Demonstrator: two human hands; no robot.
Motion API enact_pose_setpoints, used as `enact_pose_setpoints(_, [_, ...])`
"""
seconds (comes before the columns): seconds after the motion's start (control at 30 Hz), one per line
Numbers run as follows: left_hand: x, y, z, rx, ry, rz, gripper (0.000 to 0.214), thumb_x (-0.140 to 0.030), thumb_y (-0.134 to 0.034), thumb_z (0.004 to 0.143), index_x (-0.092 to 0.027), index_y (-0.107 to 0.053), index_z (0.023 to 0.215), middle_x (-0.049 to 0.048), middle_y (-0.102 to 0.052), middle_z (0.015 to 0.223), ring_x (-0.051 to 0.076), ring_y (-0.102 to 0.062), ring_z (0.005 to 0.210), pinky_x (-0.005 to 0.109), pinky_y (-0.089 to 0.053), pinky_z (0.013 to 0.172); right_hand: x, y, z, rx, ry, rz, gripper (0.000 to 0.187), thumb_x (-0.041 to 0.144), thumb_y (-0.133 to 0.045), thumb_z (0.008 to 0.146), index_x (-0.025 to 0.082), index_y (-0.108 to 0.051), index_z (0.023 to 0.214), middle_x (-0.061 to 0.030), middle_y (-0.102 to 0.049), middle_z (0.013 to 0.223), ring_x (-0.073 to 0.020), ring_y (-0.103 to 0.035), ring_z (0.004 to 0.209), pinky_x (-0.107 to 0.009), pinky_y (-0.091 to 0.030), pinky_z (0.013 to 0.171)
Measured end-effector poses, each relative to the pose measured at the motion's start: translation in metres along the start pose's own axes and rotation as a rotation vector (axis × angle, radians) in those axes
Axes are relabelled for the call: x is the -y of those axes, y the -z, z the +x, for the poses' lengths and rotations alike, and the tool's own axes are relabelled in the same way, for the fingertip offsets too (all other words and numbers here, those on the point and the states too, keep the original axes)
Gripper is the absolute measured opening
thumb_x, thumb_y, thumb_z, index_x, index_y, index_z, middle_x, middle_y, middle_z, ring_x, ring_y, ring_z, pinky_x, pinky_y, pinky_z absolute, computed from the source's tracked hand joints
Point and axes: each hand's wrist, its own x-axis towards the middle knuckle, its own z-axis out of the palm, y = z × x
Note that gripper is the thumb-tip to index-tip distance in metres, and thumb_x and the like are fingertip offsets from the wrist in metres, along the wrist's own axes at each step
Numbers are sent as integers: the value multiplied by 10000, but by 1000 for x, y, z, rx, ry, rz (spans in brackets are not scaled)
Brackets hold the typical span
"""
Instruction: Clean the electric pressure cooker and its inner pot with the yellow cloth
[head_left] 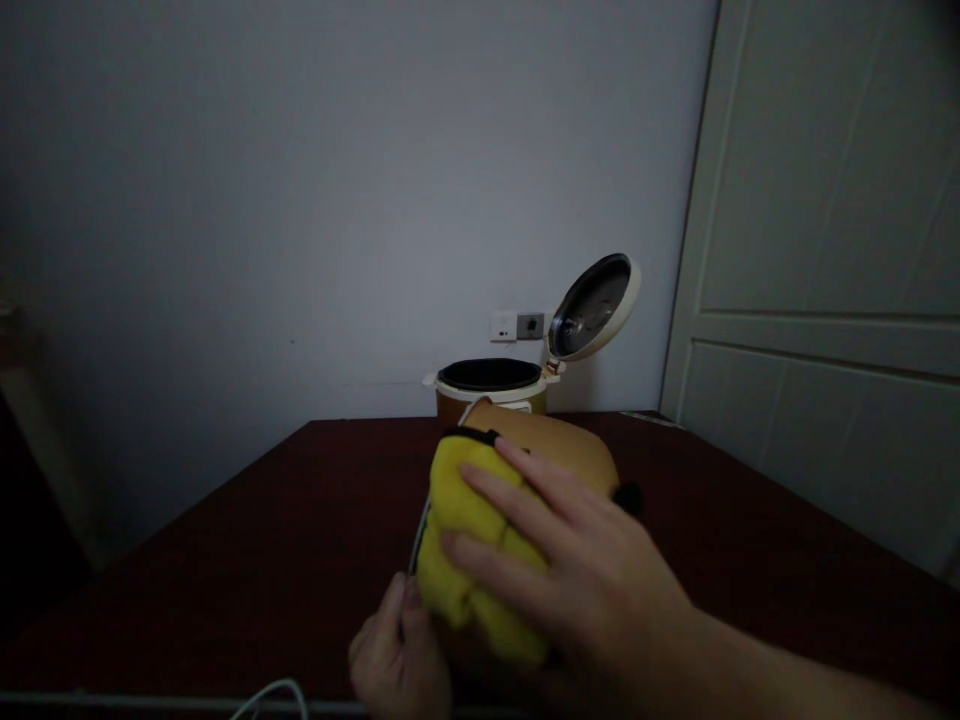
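Note:
My right hand lies flat, fingers stretched out, on a yellow cloth. The cloth is pressed against a rounded orange-tan object on the dark red table. My left hand sits low at the cloth's left side. Its fingers are closed on a thin grey edge that runs up beside the cloth. Much of the orange object is hidden by the cloth and my right hand.
A rice cooker stands at the table's far edge with its lid swung open to the right. Wall sockets sit behind it. A white cable loops at the near edge. A pale door fills the right.

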Motion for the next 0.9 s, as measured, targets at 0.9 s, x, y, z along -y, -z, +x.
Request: enact_pose_setpoints(0.9, [13, 1, 17, -45, 46, 61, 408, -529, -618, 682, -129, -689, 650, 20, -658, 553, 136, -564, 457, 230, -452, 462, -139, -52, 9, 217, -891, 1161, 406, 509, -575, 795, 173, -652, 1009, -54, -682, 982, -191, -638, 844, -358, -482, 844])
